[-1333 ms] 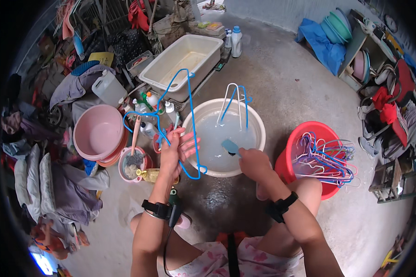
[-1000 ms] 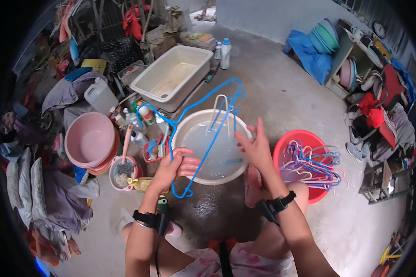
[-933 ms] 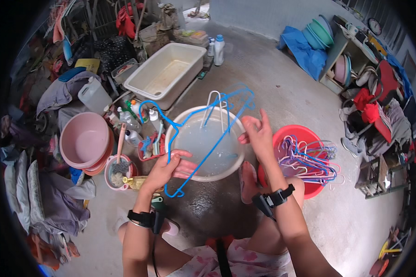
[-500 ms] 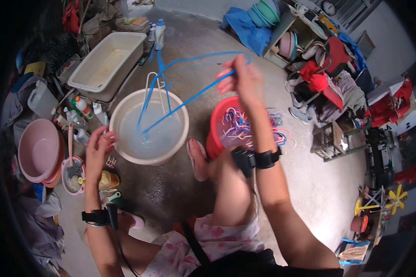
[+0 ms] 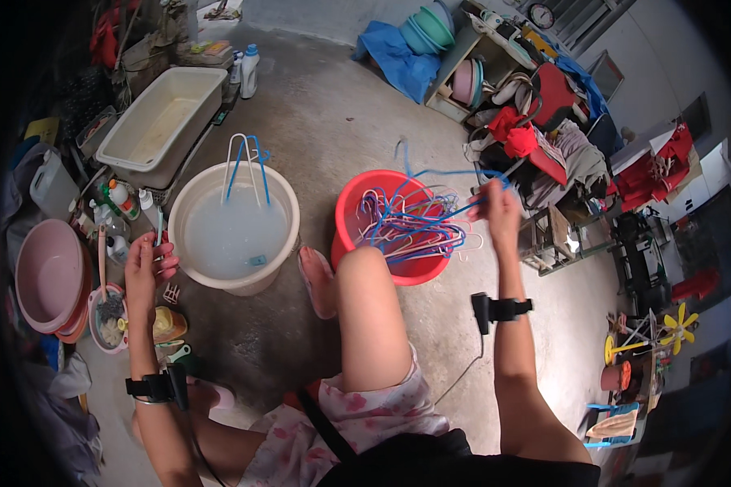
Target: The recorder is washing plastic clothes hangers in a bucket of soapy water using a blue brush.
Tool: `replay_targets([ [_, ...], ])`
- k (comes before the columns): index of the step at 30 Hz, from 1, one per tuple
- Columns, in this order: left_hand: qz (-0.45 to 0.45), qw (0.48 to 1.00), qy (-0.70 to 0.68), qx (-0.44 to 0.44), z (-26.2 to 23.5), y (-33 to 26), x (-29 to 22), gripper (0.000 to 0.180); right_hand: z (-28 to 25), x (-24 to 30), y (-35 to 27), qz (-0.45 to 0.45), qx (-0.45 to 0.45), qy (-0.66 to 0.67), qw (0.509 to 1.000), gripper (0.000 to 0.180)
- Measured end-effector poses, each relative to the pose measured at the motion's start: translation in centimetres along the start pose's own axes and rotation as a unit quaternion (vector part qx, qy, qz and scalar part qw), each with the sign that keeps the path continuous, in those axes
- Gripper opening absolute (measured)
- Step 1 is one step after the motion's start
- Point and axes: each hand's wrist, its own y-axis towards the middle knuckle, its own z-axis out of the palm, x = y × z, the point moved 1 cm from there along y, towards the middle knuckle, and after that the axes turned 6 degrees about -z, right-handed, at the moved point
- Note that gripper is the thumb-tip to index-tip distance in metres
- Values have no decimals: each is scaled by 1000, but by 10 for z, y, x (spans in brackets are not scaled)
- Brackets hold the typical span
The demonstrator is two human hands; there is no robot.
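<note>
My right hand (image 5: 497,209) is closed around one end of a blue clothes hanger (image 5: 439,172), blurred by motion over the red tub (image 5: 351,195). Beneath it, that tub holds several purple, white, pink and blue hangers (image 5: 410,231). Beside the cream basin's left rim, my left hand (image 5: 144,264) has bent fingers. A slim light-blue stick (image 5: 160,223) rises between its thumb and fingers; its kind does not show. The cream basin (image 5: 188,272) holds cloudy water, with a white hanger (image 5: 248,154) and a blue one (image 5: 231,174) leaning up at its far side and a small blue object (image 5: 257,260).
Left of the basin stand bottles (image 5: 122,199), pink basins (image 5: 53,268) and a small pink bucket (image 5: 110,337). A cream rectangular tub (image 5: 162,118) is farther back. My foot (image 5: 317,280) rests between basin and red tub. A cluttered shelf (image 5: 455,85) stands at the far right.
My right hand has carried the blue hanger rightward from above the cream basin to over the red tub. The view has shifted; my left hand remains beside the basin.
</note>
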Motion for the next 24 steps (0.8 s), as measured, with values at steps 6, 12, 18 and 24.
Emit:
replay_targets([
  [6,-1,1000,8,20,5,7,9,41,-39,-190,-41,137,94,-333,928,43],
  [12,-21,1000,23,5,-11,2,7,35,2,-100,-19,194,186,-258,928,48],
  [18,-4,999,39,37,1,8,13,30,87,63,-19,73,263,-104,956,42],
  [24,-25,998,33,46,-2,1,12,37,233,108,-53,3,433,16,901,37],
])
